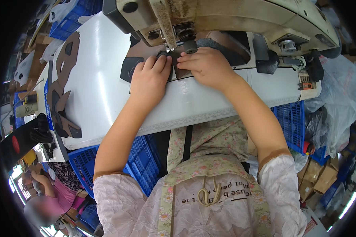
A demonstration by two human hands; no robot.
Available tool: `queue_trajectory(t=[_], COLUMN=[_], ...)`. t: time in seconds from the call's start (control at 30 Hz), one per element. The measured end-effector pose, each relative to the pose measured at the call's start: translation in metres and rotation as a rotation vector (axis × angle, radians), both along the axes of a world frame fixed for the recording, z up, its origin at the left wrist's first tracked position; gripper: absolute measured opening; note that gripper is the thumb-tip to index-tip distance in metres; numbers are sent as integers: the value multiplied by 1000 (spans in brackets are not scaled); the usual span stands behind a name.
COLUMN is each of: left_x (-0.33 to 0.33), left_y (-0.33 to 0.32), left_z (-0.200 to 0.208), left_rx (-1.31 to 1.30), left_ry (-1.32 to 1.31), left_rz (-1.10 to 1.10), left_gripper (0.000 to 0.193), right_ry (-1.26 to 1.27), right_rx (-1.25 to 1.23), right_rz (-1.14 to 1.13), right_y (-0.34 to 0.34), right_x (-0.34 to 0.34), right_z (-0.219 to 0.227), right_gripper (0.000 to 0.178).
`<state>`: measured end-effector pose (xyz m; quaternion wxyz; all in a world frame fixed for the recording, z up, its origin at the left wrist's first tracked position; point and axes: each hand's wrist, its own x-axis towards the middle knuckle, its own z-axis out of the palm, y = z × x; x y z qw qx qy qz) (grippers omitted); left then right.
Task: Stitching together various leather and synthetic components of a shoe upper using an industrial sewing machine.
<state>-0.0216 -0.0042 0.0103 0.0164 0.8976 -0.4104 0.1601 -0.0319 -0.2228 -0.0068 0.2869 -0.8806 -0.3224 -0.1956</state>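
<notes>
Under the head of a beige sewing machine (241,19) lies a brown and black shoe upper piece (182,72), with the presser foot and needle area (170,50) over it. My left hand (149,81) is on the left of the foot, its fingertips close together and pressing on the work. From the right, my right hand (207,68) reaches in with fingers held together on the same piece, beside a dark round roller (190,47). Both hands' fingertips nearly meet in front of the needle. The thumbs and the piece's underside are partly hidden.
More brown and black cut pieces (63,106) lie along the left edge of the white table (103,79). Blue crates (140,162) stand below it, another (289,122) at the right. Clear plastic bags (338,98) bulge at far right. Another person (59,189) sits at lower left.
</notes>
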Motion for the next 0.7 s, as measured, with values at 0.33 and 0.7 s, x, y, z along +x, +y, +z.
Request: queue_trajectory(t=[0.33,0.7], left_x=[2,4], left_y=[-2,0], left_z=[0,-5], left_rx=[-37,-94], left_ry=[-59,13], left_rz=[-24,28], left_gripper=[40,52], right_ry=[-9,26], right_rx=[27,14], right_rz=[-23,-39], right_y=[-1,-1], right_x=[2,2], right_z=[-2,-5], right_gripper=[23,21])
